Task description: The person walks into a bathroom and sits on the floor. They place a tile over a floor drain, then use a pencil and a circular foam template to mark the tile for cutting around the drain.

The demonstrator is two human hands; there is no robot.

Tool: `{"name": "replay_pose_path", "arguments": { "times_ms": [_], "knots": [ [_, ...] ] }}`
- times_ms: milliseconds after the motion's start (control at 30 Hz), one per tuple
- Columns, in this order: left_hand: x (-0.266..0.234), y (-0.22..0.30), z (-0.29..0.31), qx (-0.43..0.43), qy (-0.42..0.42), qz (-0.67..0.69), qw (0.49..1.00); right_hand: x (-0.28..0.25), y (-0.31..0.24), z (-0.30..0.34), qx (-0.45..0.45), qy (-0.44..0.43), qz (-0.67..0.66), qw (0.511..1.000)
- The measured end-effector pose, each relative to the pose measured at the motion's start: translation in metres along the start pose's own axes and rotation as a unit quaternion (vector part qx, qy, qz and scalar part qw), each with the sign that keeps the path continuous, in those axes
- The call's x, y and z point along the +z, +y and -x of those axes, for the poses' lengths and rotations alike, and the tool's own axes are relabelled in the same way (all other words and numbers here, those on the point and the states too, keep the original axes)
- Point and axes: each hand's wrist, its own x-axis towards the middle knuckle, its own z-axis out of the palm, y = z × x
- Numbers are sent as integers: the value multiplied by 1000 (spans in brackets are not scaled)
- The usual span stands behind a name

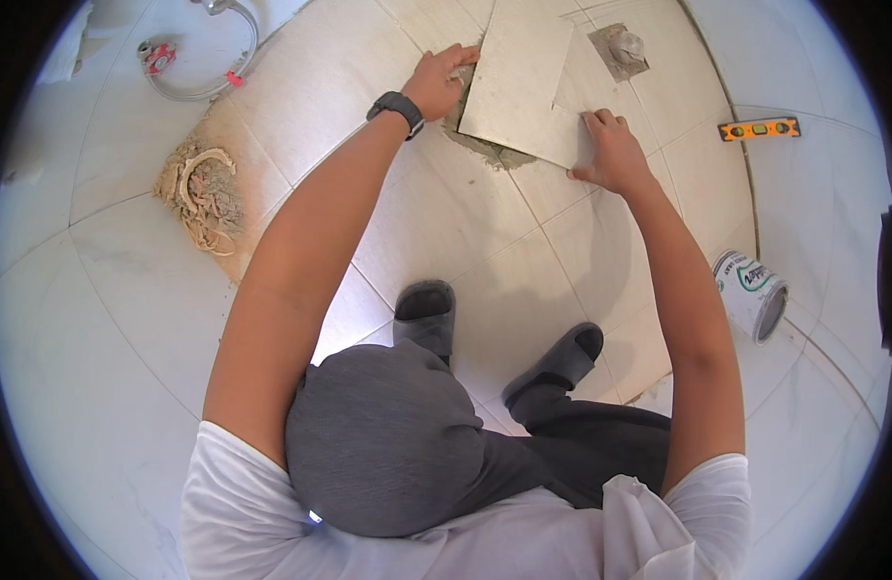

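The right hand (616, 155) grasps the tile (513, 97) at its near right corner; the left hand (440, 85) is at its left edge, grip unclear. The tile lies askew over a rough gap (502, 155); squaring it to the joints (541, 227) before pressing seems wise.

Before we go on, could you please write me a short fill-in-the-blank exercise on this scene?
1. The dark watch is on the person's ____ wrist.
2. The right hand touches the loose tile on its ____ side.
3. The spirit level has a body coloured ____.

Missing words: left; right; orange.
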Motion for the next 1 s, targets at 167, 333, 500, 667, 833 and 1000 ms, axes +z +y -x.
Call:
{"name": "replay_pose_path", "arguments": {
  "times_ms": [167, 333, 500, 667, 833, 1000],
  "knots": [
    [-3, 6, -4, -69, -12, 127, 989, 1, 2, 0, -5, 7, -8, 1000],
    [1, 11, -6, -103, 29, 204, 973, 0, 0, 0, -2, 5, -16, 1000],
    [4, 10, -9, -111, 26, 205, 972, -1, -1, 2, 0, 3, -15, 1000],
    [3, 13, -7, -121, 29, 232, 965, -2, 0, 2, -4, -14, -10, 1000],
    [0, 18, -7, -140, 29, 264, 954, 0, 1, 2, -19, 7, -6, 1000],
    [0, 21, -6, -149, 42, 301, 941, 1, 3, 4, -23, 15, -7, 1000]
  ]
}}
